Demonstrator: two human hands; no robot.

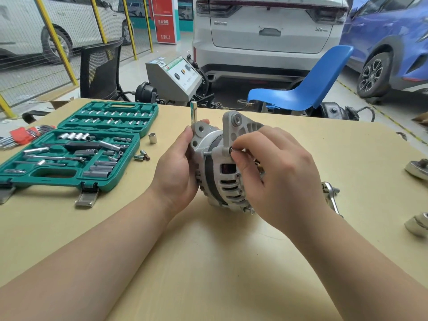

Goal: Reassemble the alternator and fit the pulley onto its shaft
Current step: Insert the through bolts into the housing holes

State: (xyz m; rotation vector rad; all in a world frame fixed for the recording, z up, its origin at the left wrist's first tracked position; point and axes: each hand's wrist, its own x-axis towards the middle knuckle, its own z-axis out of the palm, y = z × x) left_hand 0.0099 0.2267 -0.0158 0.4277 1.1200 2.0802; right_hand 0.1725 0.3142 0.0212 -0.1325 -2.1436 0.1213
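Observation:
The silver alternator (220, 163) lies on its side in the middle of the tan table (208, 262), its two housing halves joined. My left hand (178, 174) grips its rear half from the left. My right hand (273, 172) pinches the head of a through bolt (232, 150) at the front housing's upper edge; the bolt's shank shows at the left of the lug. A second bolt head (249, 210) sticks out low on the front. The pulley and shaft are hidden behind my right hand.
An open green socket set case (76, 147) lies at the left, with red-holdered hex keys (23, 135) beside it. Loose sockets (152, 137) and bits (141, 156) lie near the case. A ratchet handle (331, 198) and metal parts (416, 170) lie at the right. A tall socket (193, 112) stands behind the alternator.

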